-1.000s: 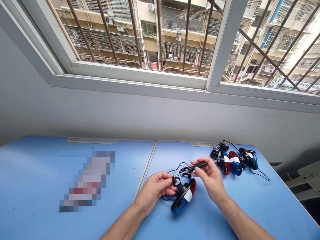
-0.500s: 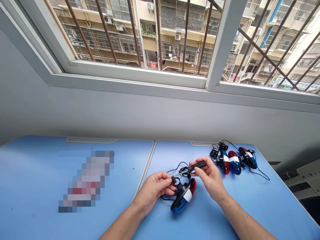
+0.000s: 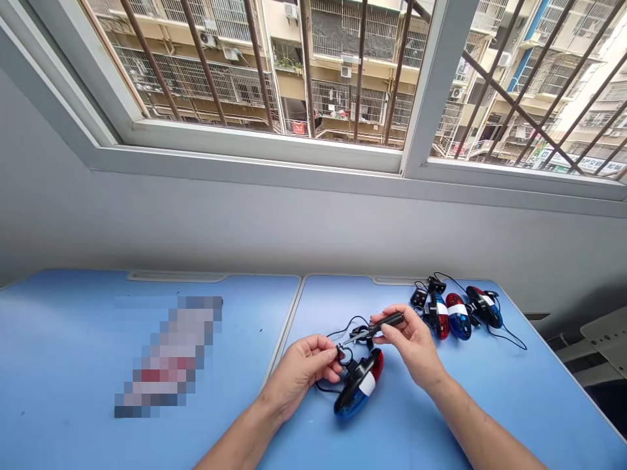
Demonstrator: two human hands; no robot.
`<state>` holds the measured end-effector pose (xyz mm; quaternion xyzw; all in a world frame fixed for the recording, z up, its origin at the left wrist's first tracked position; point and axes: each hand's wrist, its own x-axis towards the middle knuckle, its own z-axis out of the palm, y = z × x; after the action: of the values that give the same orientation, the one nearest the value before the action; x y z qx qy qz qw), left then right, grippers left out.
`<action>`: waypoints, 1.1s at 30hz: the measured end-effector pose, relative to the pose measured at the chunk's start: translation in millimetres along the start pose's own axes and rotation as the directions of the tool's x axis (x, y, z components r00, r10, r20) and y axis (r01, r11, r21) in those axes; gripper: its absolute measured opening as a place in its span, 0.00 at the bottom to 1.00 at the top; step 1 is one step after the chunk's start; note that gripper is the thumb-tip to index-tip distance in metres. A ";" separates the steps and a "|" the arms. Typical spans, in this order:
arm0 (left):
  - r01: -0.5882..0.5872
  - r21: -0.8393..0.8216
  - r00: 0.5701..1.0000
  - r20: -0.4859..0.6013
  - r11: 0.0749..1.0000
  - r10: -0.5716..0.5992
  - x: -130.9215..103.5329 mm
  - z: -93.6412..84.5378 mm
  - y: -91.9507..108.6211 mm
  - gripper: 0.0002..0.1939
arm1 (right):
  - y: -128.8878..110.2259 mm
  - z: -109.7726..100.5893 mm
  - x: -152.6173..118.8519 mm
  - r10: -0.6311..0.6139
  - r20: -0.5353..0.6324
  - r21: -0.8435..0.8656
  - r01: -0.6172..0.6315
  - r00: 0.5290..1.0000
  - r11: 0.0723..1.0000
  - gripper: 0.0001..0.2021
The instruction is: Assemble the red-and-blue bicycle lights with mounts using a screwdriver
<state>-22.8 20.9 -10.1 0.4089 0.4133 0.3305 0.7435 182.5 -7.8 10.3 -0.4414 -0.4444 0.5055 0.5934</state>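
Note:
My left hand (image 3: 311, 369) pinches a black ring clamp (image 3: 345, 356) at its screw end. The clamp is joined to a red and blue light unit (image 3: 361, 386) with a white band, lying tilted on the blue table. In my right hand (image 3: 409, 343) is a screwdriver (image 3: 386, 323) with a black handle, its shaft slanting down left so that the tip meets the clamp beside my left fingertips. A black cable loops behind, near a second black ring part (image 3: 361, 334).
Several more red and blue lights (image 3: 459, 316) with cables and small black button boxes (image 3: 419, 297) lie at the back right of the table (image 3: 235, 431). A blurred-out flat item (image 3: 171, 356) lies on the left. Behind are a wall and a barred window.
Both hands keep nearly the same pose, with the screwdriver tip still at the clamp. The view has shifted very slightly.

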 end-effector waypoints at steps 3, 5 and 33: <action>-0.016 0.029 1.000 0.003 0.999 0.016 -1.6 1.9 0.8 0.14 | 0.0 0.4 0.1 0.013 -0.001 -0.015 -0.013 1.000 1.000 0.16; -0.022 0.041 1.000 0.005 0.999 0.022 -2.3 3.1 1.8 0.14 | -0.7 1.2 -0.2 0.014 -0.002 -0.041 -0.014 1.000 0.999 0.16; -0.036 0.082 0.999 0.009 0.996 0.035 -5.6 6.9 5.5 0.12 | -10.7 -3.0 -0.6 -0.042 0.016 -0.162 0.044 0.999 0.986 0.12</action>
<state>-20.0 16.4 -1.1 0.4475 0.4165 0.3251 0.7215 187.6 -9.7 20.0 -0.4753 -0.4971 0.4576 0.5635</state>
